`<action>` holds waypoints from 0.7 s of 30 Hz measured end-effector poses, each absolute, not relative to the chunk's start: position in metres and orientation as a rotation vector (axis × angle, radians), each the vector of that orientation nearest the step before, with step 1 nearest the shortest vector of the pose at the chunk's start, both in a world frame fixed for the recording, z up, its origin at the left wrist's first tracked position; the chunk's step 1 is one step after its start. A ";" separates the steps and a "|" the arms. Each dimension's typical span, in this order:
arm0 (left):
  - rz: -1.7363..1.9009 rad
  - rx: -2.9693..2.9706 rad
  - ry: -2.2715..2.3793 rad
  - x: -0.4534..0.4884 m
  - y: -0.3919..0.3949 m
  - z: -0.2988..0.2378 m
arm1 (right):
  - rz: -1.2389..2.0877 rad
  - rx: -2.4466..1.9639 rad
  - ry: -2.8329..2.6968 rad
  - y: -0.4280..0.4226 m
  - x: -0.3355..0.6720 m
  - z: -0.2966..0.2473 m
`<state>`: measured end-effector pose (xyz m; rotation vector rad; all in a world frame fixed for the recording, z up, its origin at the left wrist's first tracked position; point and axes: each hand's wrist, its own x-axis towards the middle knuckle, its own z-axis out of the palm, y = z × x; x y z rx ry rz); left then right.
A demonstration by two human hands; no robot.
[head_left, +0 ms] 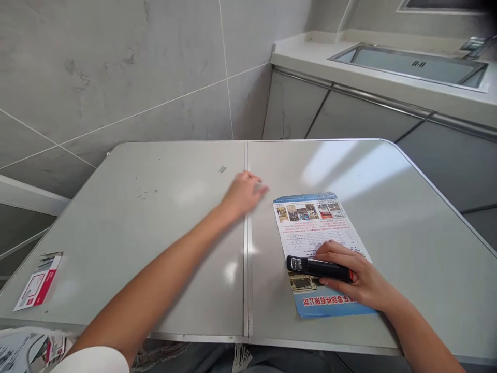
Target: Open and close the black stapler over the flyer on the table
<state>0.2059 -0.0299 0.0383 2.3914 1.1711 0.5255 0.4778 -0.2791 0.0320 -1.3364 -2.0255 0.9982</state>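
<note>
My right hand [351,272] is wrapped round a black stapler [324,268] with a red patch near its rear end. The stapler lies across a printed leaflet [310,228] with blue top and bottom bands, small photos and rows of text, which looks upside down from here. Some of the leaflet is hidden under the hand and stapler. My left hand [244,192], slightly blurred, reaches over the table's middle seam, thumb and fingers apart, nothing seen in it. Just beyond it, to the left, lies a small strip of staples [222,169].
The light folding table [194,290] has a seam down its middle. Several tiny bent staples [144,196] lie on its left half. A red-and-white card [39,282] sits near the left edge. Behind stand a tiled wall [155,62] and a counter with a sink [411,62].
</note>
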 end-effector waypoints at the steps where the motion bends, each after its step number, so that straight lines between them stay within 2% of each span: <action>1: 0.438 2.375 1.097 0.218 -0.047 0.038 | 1.017 -1.330 -2.038 -0.278 0.478 0.033; 4: 0.316 2.331 1.076 0.243 -0.086 0.039 | 1.066 -1.291 -2.088 -0.274 0.478 0.037; 8: 0.367 2.251 1.080 0.244 -0.108 0.052 | 1.075 -1.230 -2.148 -0.269 0.476 0.037; 21: 0.627 1.883 1.168 0.143 -0.130 0.072 | 1.073 -1.077 -2.128 -0.252 0.395 0.036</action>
